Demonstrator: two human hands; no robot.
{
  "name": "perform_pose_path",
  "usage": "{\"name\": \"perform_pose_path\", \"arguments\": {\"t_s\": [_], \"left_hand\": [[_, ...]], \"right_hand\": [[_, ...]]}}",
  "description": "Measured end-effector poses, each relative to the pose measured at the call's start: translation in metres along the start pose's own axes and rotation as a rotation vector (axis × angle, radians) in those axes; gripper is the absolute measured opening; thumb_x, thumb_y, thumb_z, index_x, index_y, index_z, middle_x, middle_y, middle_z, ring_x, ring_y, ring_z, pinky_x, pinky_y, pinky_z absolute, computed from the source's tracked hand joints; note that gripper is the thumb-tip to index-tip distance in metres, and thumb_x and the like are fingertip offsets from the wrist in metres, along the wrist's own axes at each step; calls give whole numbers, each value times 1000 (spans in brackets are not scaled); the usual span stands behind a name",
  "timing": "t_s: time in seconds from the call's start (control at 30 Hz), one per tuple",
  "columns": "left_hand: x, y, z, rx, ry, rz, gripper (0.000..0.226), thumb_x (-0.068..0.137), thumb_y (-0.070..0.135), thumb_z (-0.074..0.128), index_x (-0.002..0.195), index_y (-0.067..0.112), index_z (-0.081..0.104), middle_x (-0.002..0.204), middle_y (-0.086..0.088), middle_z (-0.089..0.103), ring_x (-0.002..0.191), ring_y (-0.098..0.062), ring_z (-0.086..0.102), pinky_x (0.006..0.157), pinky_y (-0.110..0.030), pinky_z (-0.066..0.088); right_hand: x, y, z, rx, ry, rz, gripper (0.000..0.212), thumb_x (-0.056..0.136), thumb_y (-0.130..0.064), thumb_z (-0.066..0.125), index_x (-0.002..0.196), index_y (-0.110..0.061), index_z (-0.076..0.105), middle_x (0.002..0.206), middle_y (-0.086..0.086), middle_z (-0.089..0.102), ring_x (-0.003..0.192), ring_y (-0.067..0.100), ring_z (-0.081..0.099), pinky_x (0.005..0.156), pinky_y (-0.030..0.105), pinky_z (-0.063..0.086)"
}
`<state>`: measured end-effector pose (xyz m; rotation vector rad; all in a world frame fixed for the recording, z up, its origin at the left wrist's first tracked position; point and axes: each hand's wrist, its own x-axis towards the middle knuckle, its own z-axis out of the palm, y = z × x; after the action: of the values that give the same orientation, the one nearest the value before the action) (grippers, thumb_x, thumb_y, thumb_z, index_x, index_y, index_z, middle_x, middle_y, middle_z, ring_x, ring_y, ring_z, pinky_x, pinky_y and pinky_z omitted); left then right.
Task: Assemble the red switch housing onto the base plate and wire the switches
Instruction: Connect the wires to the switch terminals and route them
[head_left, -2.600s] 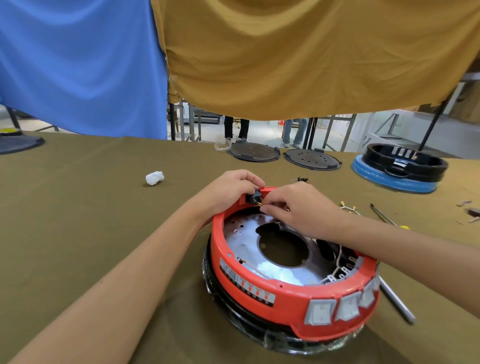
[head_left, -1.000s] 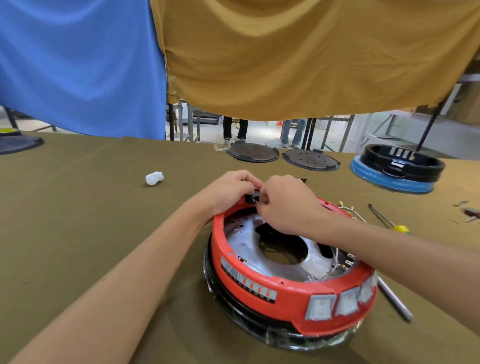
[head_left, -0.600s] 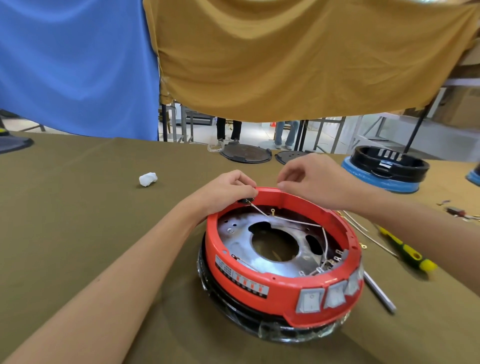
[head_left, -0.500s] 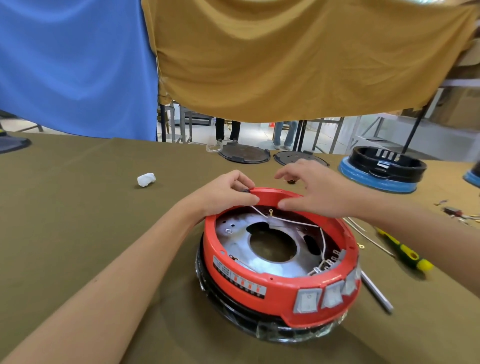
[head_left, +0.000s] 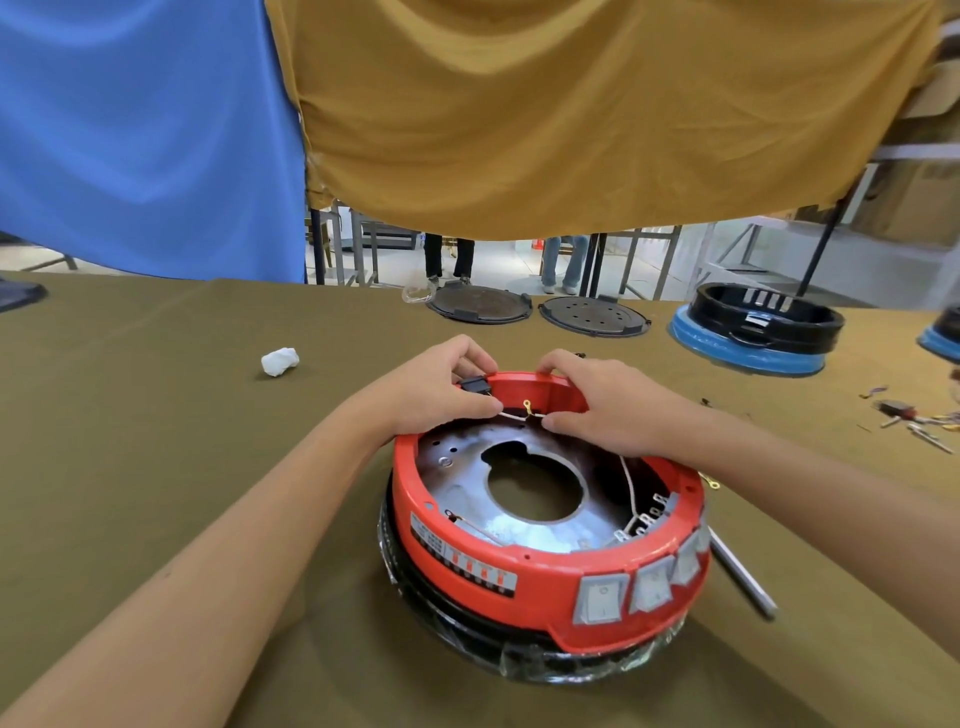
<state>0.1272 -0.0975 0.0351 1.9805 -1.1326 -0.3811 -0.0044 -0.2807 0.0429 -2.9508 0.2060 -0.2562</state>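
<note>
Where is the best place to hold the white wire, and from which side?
Probably pinch the white wire on the bare stretch beside its gold ring end, from above: there it hangs free over the metal plate, between left hand and right hand.

Head-worn view, forward-down, close.

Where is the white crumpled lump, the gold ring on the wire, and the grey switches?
White crumpled lump (head_left: 280, 360), head view, its middle.
Gold ring terminal (head_left: 526, 404), head view, its loop.
Grey rocker switches (head_left: 601, 598), head view, nearest switch's face.
</note>
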Motion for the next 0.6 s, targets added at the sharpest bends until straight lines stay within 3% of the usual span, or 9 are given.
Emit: {"name": "perform_pose_path", "arguments": {"t_s": [0.17, 0.4, 0.53, 0.6], "left_hand": [[-2, 2, 1, -7, -3, 13, 34, 85, 23, 74, 112, 24, 55, 109, 3, 64, 89, -11, 63, 79, -27, 49], [-2, 4, 1, 21, 4, 11, 32, 85, 24, 74, 111, 26, 55, 107, 6, 64, 87, -9, 62, 76, -27, 47], [-4, 4, 0, 2, -4, 9, 32, 84, 23, 74, 110, 27, 54, 107, 6, 64, 83, -7, 63, 72, -22, 46], [-4, 4, 0, -15, -8, 5, 31, 85, 23, 72, 109, 28, 54, 106, 6, 65, 81, -5, 63, 70, -20, 45]], "right_hand": [[-4, 2, -4, 123, -36, 31, 48, 89, -41, 69, 129, -35, 44, 104, -7, 64, 89, 10, 61, 76, 28, 47], [-1, 1, -2, 112, 17, 39, 37, 91, -35, 68, 122, -36, 49, 104, -5, 68, 87, 12, 61, 70, 26, 43], [-6, -3, -5, 101, -16, 56, 52, 87, -48, 69, 132, -35, 45, 116, -7, 63, 100, 12, 59, 84, 30, 47], [-12, -10, -10, 51, 96, -5, 51, 88, -48, 67, 132, -30, 49, 123, -8, 56, 113, 12, 49, 95, 31, 42]]}}
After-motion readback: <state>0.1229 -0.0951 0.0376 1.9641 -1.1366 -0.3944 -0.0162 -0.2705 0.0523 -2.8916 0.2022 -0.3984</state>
